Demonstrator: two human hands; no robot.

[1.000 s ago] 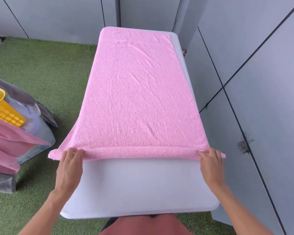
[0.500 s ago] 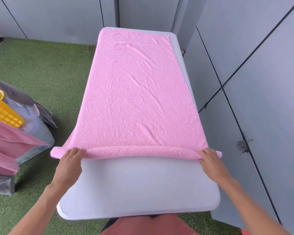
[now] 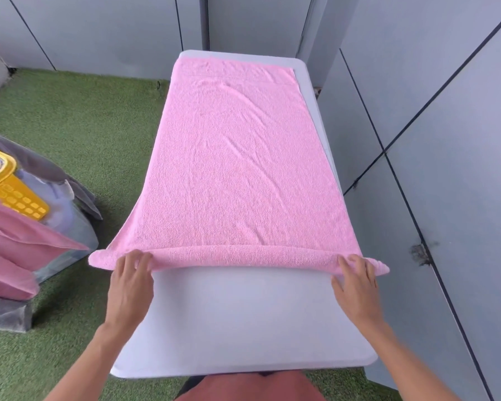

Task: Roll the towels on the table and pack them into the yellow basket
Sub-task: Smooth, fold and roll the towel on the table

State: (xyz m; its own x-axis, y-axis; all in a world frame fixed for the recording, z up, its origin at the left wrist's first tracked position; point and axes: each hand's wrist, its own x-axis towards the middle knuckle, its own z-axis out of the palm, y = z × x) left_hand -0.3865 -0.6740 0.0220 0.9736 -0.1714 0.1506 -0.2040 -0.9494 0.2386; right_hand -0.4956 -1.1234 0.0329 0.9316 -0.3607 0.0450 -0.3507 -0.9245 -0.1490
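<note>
A long pink terry towel (image 3: 237,169) lies spread lengthwise on a white rectangular table (image 3: 243,322), reaching almost to the far edge and leaving a narrow bare strip along the right edge. Its left side hangs slightly over the left edge of the table. The near end of the towel is turned up into a thin roll (image 3: 237,256) that runs across the table's width, with both tips of the roll sticking out past the left and right edges. The near part of the tabletop, between the roll and the person, is bare.

The left hand (image 3: 130,285) grasps the roll near the left edge, fingers curled over its top. The right hand (image 3: 356,282) grasps the roll near the right edge in the same way, fingers bent over the fabric.

On the green artificial turf (image 3: 84,134) to the left of the table, well apart from it, stands the yellow plastic basket (image 3: 9,189) with a perforated wall, partly cut off by the frame. A grey cloth (image 3: 73,195) lies under and around it, and darker pink fabric (image 3: 15,250) drapes in front of it. Grey panelled walls (image 3: 446,140) enclose the far and right sides
</note>
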